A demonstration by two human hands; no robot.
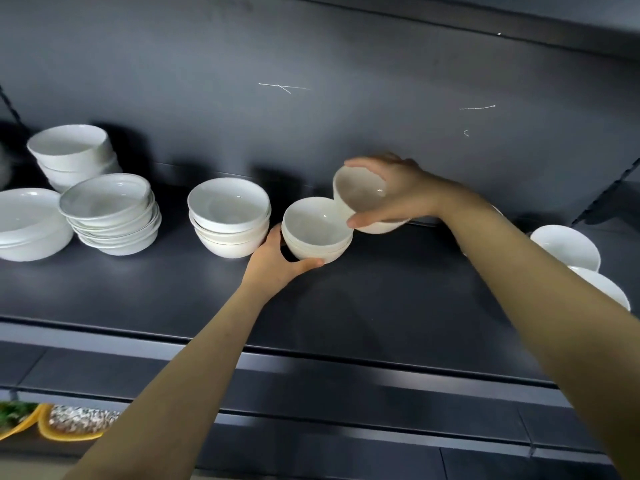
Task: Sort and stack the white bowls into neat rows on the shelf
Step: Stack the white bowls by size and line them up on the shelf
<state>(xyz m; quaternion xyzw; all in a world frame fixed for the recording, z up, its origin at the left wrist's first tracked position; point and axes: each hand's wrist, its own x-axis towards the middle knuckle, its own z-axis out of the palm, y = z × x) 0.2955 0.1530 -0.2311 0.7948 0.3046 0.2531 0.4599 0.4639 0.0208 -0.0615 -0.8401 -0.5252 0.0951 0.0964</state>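
Note:
On the dark shelf (381, 306) my left hand (277, 261) grips a short stack of small white bowls (317, 232) from its left and front side. My right hand (391, 192) holds a single white bowl (360, 197), tilted toward me, just right of and slightly above that stack, thumb under its rim and fingers over the top. Further left stand another stack of bowls (230, 216), a stack of wider shallow bowls (110, 213) and a tall stack (74, 154) at the back.
A large white bowl (29, 225) sits at the far left edge. Two more white bowls (568, 247) lie at the right, partly behind my right forearm. An upper shelf hangs overhead. Below the shelf at bottom left are orange dishes with food (69, 424).

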